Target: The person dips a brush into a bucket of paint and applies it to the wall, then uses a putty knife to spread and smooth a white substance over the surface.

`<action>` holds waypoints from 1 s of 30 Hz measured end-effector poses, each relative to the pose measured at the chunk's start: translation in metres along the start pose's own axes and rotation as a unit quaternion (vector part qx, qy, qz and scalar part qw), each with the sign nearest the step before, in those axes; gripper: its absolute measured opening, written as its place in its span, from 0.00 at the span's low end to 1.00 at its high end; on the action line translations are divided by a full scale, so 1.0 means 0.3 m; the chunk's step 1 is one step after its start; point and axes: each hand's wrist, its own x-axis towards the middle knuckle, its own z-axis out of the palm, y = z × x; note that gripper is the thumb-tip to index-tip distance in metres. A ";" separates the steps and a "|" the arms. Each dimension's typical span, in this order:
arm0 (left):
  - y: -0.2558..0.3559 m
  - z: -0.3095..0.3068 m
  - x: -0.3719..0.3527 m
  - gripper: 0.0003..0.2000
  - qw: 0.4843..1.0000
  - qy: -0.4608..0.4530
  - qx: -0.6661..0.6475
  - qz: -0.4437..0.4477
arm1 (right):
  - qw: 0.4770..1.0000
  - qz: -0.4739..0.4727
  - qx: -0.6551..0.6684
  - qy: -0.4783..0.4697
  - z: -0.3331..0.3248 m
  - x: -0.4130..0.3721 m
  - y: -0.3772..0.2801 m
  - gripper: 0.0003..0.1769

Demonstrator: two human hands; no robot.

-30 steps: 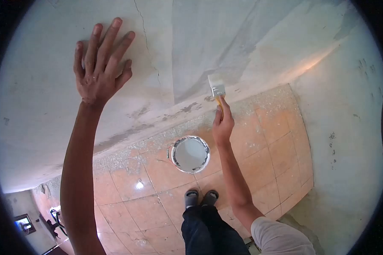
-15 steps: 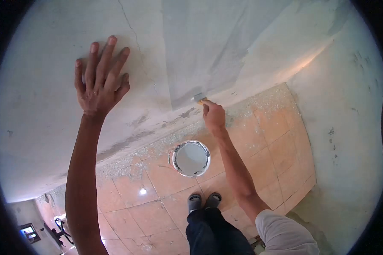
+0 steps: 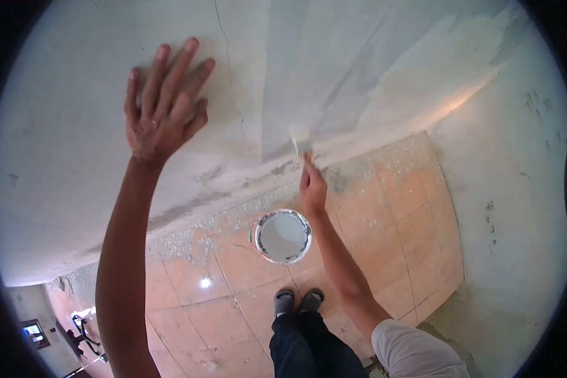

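My left hand (image 3: 164, 104) rests on the pale wall (image 3: 75, 138) with its fingers spread and nothing in it. Lower on the same wall, my right hand (image 3: 313, 188) grips the handle of a brush (image 3: 302, 143), whose light bristles touch the surface near the wall's foot. A darker grey, wet-looking patch (image 3: 296, 75) spreads above and around the brush. Below and left of my right hand, a round bucket (image 3: 283, 236) of whitish-grey liquid stands on the floor.
Orange floor tiles (image 3: 252, 321) carry whitish splatters along the wall's base. My sandaled feet (image 3: 298, 301) are just below the bucket. Another wall (image 3: 504, 189) rises on the right. A dark object with bars (image 3: 85, 337) and a small framed opening (image 3: 35, 334) show at lower left.
The brush now points more upright, and my right hand has shifted slightly down on the wall side. The left hand appears a little farther right and up, as the view has shifted too.
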 end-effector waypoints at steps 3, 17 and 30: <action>-0.002 -0.006 0.006 0.26 1.000 0.003 0.005 0.002 | 0.970 0.101 -0.108 -0.192 0.020 -0.144 0.175 0.17; -0.032 -0.039 0.038 0.26 1.000 0.021 0.003 0.009 | 0.993 0.075 0.045 -0.084 -0.794 0.417 -1.007 0.21; -0.043 -0.031 0.026 0.26 0.999 0.036 0.001 0.028 | 0.988 0.040 -0.013 -0.150 -0.069 -0.132 -0.085 0.16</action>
